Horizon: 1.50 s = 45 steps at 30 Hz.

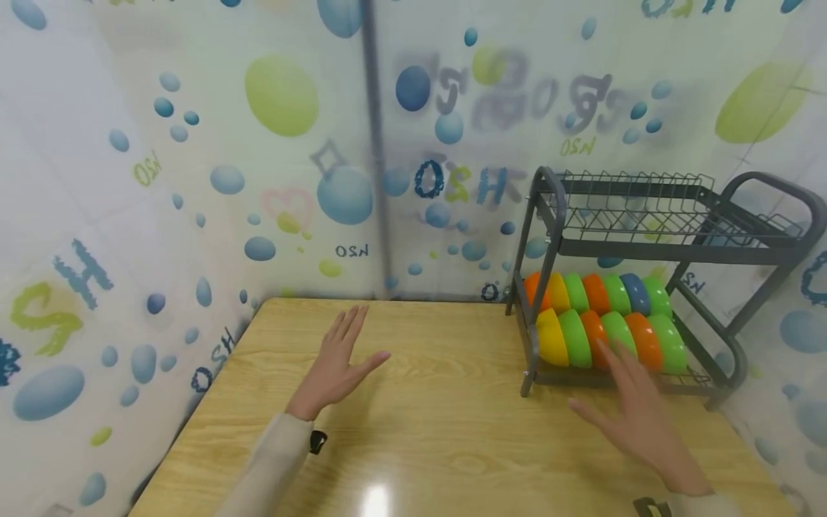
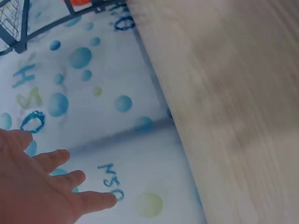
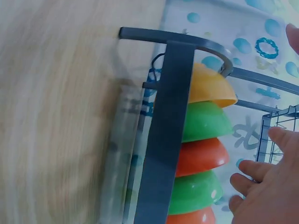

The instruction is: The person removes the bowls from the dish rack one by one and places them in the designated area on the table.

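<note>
My left hand (image 1: pixel 336 373) hovers over the left half of the wooden table (image 1: pixel 439 431), fingers straight and thumb spread, holding nothing. In the left wrist view the same hand (image 2: pixel 42 186) shows with spread fingers against the patterned wall. My right hand (image 1: pixel 639 416) is raised in front of the dish rack (image 1: pixel 620 250), its fingers extended and nothing in them. On the rack's lower tier stand two rows of colored bowls (image 1: pixel 573 339), orange, yellow, green and blue, set on edge. The right wrist view shows the right hand (image 3: pixel 271 182) beside the bowls (image 3: pixel 205 121), apart from them.
The rack's upper wire basket (image 1: pixel 639 215) holds no dishes. Printed fabric walls (image 1: pixel 284 194) with blue and green dots enclose the table at the back and sides. A bright light reflection falls on the table's front part.
</note>
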Each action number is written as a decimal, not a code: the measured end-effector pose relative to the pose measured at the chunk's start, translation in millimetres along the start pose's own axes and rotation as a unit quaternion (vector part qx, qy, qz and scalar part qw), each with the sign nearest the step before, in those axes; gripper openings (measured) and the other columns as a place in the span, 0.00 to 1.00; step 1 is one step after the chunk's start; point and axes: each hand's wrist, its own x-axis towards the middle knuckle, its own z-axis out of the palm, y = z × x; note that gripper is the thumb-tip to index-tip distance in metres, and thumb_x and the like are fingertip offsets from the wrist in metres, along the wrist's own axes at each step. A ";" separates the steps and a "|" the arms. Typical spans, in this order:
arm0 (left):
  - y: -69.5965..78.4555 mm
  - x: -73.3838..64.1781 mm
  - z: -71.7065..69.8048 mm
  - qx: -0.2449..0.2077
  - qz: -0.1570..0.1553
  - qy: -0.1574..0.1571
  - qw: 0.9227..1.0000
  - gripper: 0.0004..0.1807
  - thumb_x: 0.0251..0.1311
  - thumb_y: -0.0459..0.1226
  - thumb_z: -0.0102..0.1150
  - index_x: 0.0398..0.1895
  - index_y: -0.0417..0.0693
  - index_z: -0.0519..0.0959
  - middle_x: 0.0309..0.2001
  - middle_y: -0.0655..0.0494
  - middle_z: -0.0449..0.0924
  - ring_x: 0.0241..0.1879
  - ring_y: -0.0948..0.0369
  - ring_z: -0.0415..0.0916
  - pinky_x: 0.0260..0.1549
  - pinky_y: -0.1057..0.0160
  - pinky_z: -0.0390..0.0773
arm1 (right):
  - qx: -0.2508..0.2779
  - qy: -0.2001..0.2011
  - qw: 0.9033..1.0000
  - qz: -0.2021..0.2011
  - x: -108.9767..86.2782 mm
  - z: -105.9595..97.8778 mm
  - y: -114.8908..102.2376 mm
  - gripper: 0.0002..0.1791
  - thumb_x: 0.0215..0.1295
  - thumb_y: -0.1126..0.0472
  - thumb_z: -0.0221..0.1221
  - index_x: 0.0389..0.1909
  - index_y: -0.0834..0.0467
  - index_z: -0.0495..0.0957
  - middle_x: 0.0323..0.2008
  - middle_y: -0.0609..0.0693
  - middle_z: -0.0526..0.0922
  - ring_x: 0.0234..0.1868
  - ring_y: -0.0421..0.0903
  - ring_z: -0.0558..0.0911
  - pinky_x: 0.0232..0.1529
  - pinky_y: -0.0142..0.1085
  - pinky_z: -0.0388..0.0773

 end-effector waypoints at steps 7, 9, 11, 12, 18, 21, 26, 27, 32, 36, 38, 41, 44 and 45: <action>31.1 27.1 7.9 -0.065 0.031 -0.004 0.997 0.50 0.66 0.67 0.54 0.81 0.78 0.35 0.84 0.64 0.36 0.84 0.52 0.35 0.76 0.33 0.52 | 0.059 -0.021 0.998 0.020 14.9 -3.8 -13.0 0.62 0.57 0.44 0.74 0.84 0.45 0.42 0.83 0.61 0.46 0.77 0.73 0.52 0.60 0.81 0.56; 41.3 35.5 11.4 -0.085 0.039 -0.005 0.996 0.49 0.67 0.67 0.54 0.81 0.79 0.36 0.84 0.65 0.37 0.84 0.52 0.37 0.76 0.33 0.52 | 0.059 -0.033 0.997 0.032 19.4 -4.8 -16.3 0.63 0.58 0.41 0.74 0.84 0.45 0.42 0.82 0.62 0.47 0.77 0.74 0.53 0.60 0.80 0.57; 52.1 44.1 15.5 -0.105 0.042 -0.009 0.994 0.48 0.67 0.67 0.53 0.81 0.80 0.37 0.84 0.64 0.38 0.84 0.52 0.38 0.76 0.33 0.52 | 0.059 -0.046 0.996 0.045 23.9 -5.9 -19.6 0.62 0.59 0.39 0.72 0.84 0.46 0.41 0.82 0.62 0.48 0.76 0.75 0.55 0.61 0.80 0.57; 57.6 48.3 18.0 -0.115 0.045 -0.011 0.992 0.47 0.67 0.67 0.53 0.81 0.79 0.39 0.84 0.63 0.39 0.84 0.52 0.40 0.75 0.33 0.53 | 0.060 -0.053 0.995 0.052 26.2 -6.3 -21.2 0.62 0.60 0.38 0.71 0.84 0.47 0.41 0.82 0.62 0.48 0.76 0.76 0.55 0.62 0.79 0.57; 88.2 70.8 33.8 -0.160 0.063 -0.026 0.985 0.45 0.68 0.66 0.53 0.82 0.77 0.44 0.83 0.61 0.45 0.82 0.52 0.47 0.75 0.35 0.57 | 0.093 -0.073 0.991 0.070 36.1 -2.4 -29.3 0.58 0.65 0.38 0.67 0.83 0.58 0.44 0.80 0.66 0.55 0.76 0.72 0.59 0.68 0.72 0.60; 101.1 81.7 39.3 -0.179 0.072 -0.036 0.981 0.44 0.68 0.66 0.53 0.82 0.75 0.46 0.83 0.63 0.47 0.82 0.54 0.48 0.76 0.37 0.56 | 0.099 -0.064 0.990 0.073 39.0 2.6 -30.9 0.55 0.67 0.38 0.65 0.82 0.61 0.48 0.78 0.67 0.59 0.73 0.71 0.65 0.68 0.68 0.66; 122.5 100.0 47.7 -0.206 0.098 -0.046 0.973 0.44 0.68 0.68 0.50 0.82 0.69 0.50 0.81 0.60 0.54 0.81 0.53 0.53 0.75 0.40 0.60 | 0.105 -0.048 0.989 0.093 44.5 7.6 -32.8 0.52 0.70 0.37 0.61 0.80 0.64 0.50 0.75 0.68 0.64 0.70 0.69 0.71 0.65 0.63 0.73; 126.8 103.5 49.9 -0.210 0.104 -0.046 0.971 0.44 0.68 0.68 0.50 0.82 0.69 0.51 0.81 0.58 0.55 0.80 0.53 0.54 0.75 0.41 0.62 | 0.107 -0.047 0.988 0.100 45.5 8.0 -33.6 0.52 0.70 0.36 0.60 0.80 0.64 0.51 0.75 0.68 0.65 0.70 0.68 0.71 0.65 0.62 0.73; 147.3 119.3 60.8 -0.239 0.126 -0.046 0.962 0.41 0.71 0.62 0.53 0.81 0.63 0.55 0.79 0.55 0.62 0.77 0.52 0.60 0.73 0.45 0.66 | 0.118 -0.046 0.983 0.134 49.5 8.7 -39.8 0.48 0.72 0.35 0.57 0.78 0.66 0.56 0.71 0.69 0.70 0.67 0.68 0.75 0.63 0.60 0.76; 164.6 130.9 67.5 -0.249 0.129 -0.045 0.959 0.38 0.72 0.57 0.56 0.80 0.61 0.58 0.77 0.56 0.65 0.75 0.53 0.64 0.72 0.47 0.68 | 0.144 -0.040 0.976 0.156 53.3 10.0 -42.8 0.43 0.75 0.38 0.55 0.75 0.66 0.62 0.69 0.69 0.73 0.65 0.66 0.78 0.61 0.56 0.79; 173.8 137.2 70.9 -0.244 0.134 -0.042 0.960 0.37 0.72 0.55 0.58 0.80 0.60 0.60 0.76 0.55 0.67 0.74 0.55 0.66 0.71 0.48 0.70 | 0.149 -0.037 0.974 0.167 55.3 11.0 -42.7 0.41 0.76 0.39 0.53 0.74 0.67 0.64 0.68 0.69 0.73 0.64 0.66 0.79 0.59 0.55 0.81; 187.6 146.5 75.2 -0.239 0.140 -0.037 0.960 0.37 0.71 0.54 0.60 0.79 0.58 0.61 0.74 0.53 0.70 0.72 0.56 0.69 0.70 0.50 0.72 | 0.141 -0.030 0.974 0.176 57.7 13.3 -41.6 0.37 0.77 0.41 0.53 0.72 0.67 0.67 0.66 0.70 0.75 0.62 0.66 0.80 0.56 0.54 0.83; 199.3 154.0 78.5 -0.246 0.139 -0.039 0.958 0.37 0.70 0.54 0.60 0.79 0.58 0.62 0.73 0.53 0.72 0.71 0.56 0.70 0.69 0.51 0.73 | 0.134 -0.017 0.975 0.176 59.6 16.6 -40.4 0.33 0.78 0.44 0.54 0.68 0.67 0.71 0.62 0.70 0.79 0.59 0.66 0.82 0.54 0.53 0.84; 202.9 156.1 79.1 -0.249 0.137 -0.041 0.958 0.37 0.70 0.54 0.61 0.79 0.59 0.62 0.72 0.54 0.73 0.71 0.56 0.70 0.69 0.51 0.73 | 0.131 -0.013 0.976 0.175 60.2 17.8 -39.9 0.32 0.77 0.45 0.54 0.67 0.67 0.72 0.61 0.70 0.80 0.58 0.65 0.82 0.53 0.53 0.84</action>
